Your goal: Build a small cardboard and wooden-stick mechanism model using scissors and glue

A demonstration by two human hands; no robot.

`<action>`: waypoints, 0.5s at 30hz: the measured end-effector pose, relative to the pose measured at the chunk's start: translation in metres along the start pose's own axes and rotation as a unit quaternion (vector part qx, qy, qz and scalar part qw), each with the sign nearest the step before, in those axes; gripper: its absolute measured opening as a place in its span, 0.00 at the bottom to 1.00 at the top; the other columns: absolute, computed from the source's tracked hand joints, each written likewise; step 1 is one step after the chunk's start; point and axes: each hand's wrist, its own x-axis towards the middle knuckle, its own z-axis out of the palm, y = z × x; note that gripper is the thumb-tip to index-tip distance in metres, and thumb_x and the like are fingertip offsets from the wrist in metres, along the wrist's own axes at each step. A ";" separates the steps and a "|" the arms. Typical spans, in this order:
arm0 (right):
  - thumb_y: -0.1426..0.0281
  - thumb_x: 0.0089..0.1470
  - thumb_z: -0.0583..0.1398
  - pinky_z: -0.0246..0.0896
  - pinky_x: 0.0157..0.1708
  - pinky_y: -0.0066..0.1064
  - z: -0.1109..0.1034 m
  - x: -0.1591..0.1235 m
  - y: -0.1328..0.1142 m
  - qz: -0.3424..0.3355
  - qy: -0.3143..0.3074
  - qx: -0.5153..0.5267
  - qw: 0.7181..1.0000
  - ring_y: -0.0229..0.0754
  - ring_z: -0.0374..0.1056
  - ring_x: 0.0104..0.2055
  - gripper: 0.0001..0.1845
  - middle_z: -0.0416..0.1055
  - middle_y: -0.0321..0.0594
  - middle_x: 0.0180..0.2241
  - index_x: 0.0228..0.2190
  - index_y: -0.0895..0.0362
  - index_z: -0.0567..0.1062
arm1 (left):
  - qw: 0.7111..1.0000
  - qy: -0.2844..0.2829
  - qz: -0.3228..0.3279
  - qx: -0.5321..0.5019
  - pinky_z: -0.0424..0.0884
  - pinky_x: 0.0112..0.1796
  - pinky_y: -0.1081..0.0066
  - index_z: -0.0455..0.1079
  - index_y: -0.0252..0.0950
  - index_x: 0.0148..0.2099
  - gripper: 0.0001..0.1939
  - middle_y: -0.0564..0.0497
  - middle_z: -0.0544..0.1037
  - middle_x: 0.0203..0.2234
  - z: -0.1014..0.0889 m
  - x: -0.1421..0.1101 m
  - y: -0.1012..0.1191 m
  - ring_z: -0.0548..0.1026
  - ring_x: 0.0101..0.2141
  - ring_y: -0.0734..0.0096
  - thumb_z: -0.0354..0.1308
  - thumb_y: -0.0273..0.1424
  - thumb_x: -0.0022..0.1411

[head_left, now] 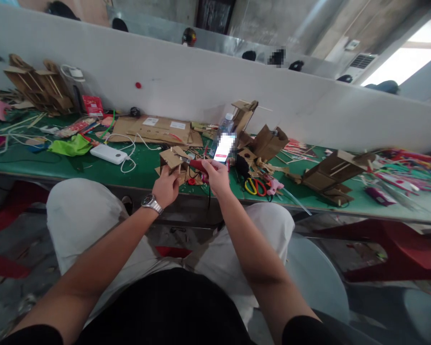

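My left hand (167, 186), with a metal watch at the wrist, has its fingers on a small cardboard structure (172, 157) at the table's near edge and steadies it. In my right hand (217, 176) is a red-handled tool (197, 165), its narrow end pointing left at the cardboard. The tool's exact kind does not show. Just beyond my right hand a lit phone (224, 147) leans upright before a clear plastic bottle (227, 122). Cardboard scraps and a small red item (191, 181) lie between the hands.
Right of my hands lie scissors with yellow and red handles (251, 186) and a pink glue gun (273, 186). Cardboard models (333, 170) stand on the green table (143, 179). A white power bank (108, 154) and flat cardboard (129, 130) lie left. A white partition (179, 86) rises behind.
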 end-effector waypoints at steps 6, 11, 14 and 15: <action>0.45 0.52 0.69 0.41 0.14 0.26 0.005 0.004 0.011 0.084 -0.022 0.073 0.994 0.31 0.49 0.16 0.25 0.60 0.27 0.15 0.33 0.55 0.78 | 1.000 -0.001 -0.010 0.007 0.81 0.54 0.55 0.73 0.36 0.69 0.25 0.34 0.70 0.62 0.000 0.002 0.001 0.77 0.58 0.46 0.54 0.31 0.72; 0.46 0.54 0.67 0.41 0.14 0.26 0.006 0.005 0.012 0.101 -0.025 0.081 0.991 0.32 0.48 0.15 0.24 0.58 0.27 0.14 0.28 0.53 0.74 | 1.000 -0.007 -0.013 0.006 0.82 0.52 0.55 0.72 0.36 0.68 0.25 0.34 0.70 0.63 0.000 0.002 0.000 0.78 0.58 0.46 0.54 0.31 0.72; 0.49 0.52 0.70 0.45 0.16 0.25 0.002 0.004 0.006 0.063 -0.013 0.059 0.996 0.33 0.54 0.18 0.21 0.63 0.29 0.17 0.33 0.55 0.80 | 1.000 -0.007 -0.007 0.005 0.82 0.51 0.57 0.71 0.37 0.69 0.26 0.35 0.70 0.63 0.000 0.001 0.000 0.78 0.59 0.47 0.54 0.31 0.72; 0.51 0.51 0.71 0.48 0.18 0.25 0.000 0.003 0.003 0.045 -0.007 0.047 0.998 0.33 0.57 0.20 0.20 0.66 0.30 0.19 0.34 0.55 0.82 | 1.000 -0.007 -0.002 0.004 0.82 0.52 0.57 0.71 0.37 0.69 0.26 0.35 0.70 0.63 0.000 0.001 -0.001 0.77 0.59 0.47 0.53 0.32 0.72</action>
